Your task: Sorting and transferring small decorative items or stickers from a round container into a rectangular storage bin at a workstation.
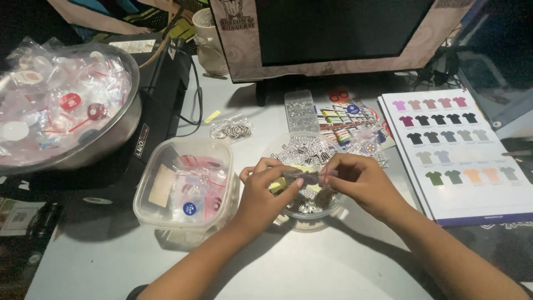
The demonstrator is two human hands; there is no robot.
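both hands' fingers pinch small clear packet (pixel 302 178) over round tub (pixel 302 153); square tub (pixel 186 189) left, shirt chart (pixel 455 150) right

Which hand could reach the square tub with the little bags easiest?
The left hand, probably. The square tub sits right beside it, while the right hand is on the far side of the round tub.

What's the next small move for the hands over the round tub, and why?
Probably ease the small packet open. Left hand and right hand pinch its opposite ends above the round clear tub of small pieces, so anything dropped lands inside.
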